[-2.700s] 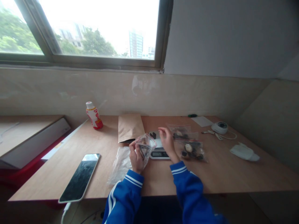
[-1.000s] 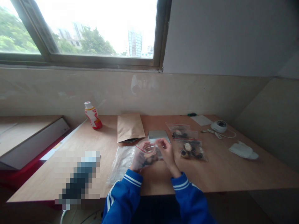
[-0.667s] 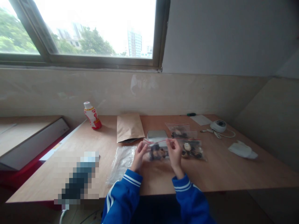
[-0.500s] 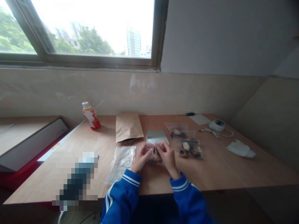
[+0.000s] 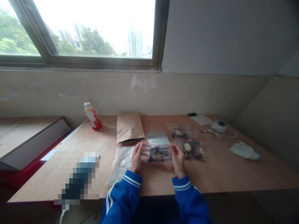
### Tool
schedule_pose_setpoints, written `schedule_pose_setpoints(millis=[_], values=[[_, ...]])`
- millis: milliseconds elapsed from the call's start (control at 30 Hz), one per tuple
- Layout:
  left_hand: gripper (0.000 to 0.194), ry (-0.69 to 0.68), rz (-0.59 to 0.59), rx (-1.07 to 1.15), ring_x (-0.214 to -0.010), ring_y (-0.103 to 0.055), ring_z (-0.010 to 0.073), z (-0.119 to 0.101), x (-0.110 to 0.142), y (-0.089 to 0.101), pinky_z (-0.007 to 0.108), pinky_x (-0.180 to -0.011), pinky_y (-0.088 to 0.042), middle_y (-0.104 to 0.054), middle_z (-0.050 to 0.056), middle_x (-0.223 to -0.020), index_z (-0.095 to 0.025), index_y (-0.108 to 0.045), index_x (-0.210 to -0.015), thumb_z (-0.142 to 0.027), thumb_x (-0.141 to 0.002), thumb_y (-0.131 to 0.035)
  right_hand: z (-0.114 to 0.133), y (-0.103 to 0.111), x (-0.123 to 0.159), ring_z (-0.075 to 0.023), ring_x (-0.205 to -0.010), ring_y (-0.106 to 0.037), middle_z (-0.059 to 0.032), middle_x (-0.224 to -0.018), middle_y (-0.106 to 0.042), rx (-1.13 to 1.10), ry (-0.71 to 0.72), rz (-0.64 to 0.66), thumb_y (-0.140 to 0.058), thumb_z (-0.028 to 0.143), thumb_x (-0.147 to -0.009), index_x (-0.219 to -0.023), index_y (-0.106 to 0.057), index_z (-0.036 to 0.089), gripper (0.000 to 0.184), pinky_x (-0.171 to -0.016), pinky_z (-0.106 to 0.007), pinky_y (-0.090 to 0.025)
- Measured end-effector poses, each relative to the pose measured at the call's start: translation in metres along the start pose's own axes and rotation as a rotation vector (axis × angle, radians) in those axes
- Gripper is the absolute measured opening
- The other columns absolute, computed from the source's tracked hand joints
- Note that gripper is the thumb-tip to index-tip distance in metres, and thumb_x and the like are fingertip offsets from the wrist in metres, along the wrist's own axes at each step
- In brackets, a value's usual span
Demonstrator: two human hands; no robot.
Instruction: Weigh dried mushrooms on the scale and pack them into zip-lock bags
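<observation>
Zip bag (image 5: 156, 154) — left fingers (image 5: 138, 150), right fingers (image 5: 174, 150) pinching its ends.

Overexposed window (image 5: 93, 28) backlights scene; dim shadows, warped edges.

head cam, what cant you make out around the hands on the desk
Head view:
- zip bag between the left hand and right hand: dark and pale pieces inside, too small to name
- oblong thing on the desk: hidden by a mosaic blur
- metal slab: front end hidden behind the bag
- white cord: cut off by the bottom edge
</observation>
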State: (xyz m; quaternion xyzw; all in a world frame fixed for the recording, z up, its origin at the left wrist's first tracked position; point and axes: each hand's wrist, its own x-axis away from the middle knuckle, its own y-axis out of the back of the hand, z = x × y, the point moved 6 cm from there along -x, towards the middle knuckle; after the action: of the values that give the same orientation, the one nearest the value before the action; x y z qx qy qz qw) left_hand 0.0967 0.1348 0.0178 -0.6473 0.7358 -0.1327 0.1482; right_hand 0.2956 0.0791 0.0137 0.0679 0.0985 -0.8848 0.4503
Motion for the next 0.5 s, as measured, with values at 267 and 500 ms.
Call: schedule_pose_setpoints(millis=[267,500], values=[[0.041,-0.048,-0.063,-0.013,-0.059,-0.068,0.0173,0.003,-0.001,0.006,0.020,-0.041,-0.045,-0.072,0.005,-0.078,-0.018,-0.055,-0.094,-0.053,-0.075,-0.064,0.001,-0.001,0.003,-0.0160,-0.054,-0.058,-0.0044,-0.070,-0.068,0.027,-0.030,0.068,-0.067,0.056,-0.072,-0.086,-0.068,0.017,0.042,-0.049,-0.028,-0.048],[0.036,-0.193,-0.336,0.037,-0.054,-0.066,0.0134,-0.015,0.000,0.024,0.016,-0.037,-0.041,-0.067,0.000,-0.068,-0.018,-0.052,-0.086,-0.051,-0.076,-0.064,-0.001,0.025,-0.003,-0.0113,-0.047,-0.051,0.0015,-0.062,-0.059,-0.045,0.076,-0.215,-0.057,0.055,-0.082,-0.091,-0.059,0.017,0.039,-0.045,-0.024,-0.045]])
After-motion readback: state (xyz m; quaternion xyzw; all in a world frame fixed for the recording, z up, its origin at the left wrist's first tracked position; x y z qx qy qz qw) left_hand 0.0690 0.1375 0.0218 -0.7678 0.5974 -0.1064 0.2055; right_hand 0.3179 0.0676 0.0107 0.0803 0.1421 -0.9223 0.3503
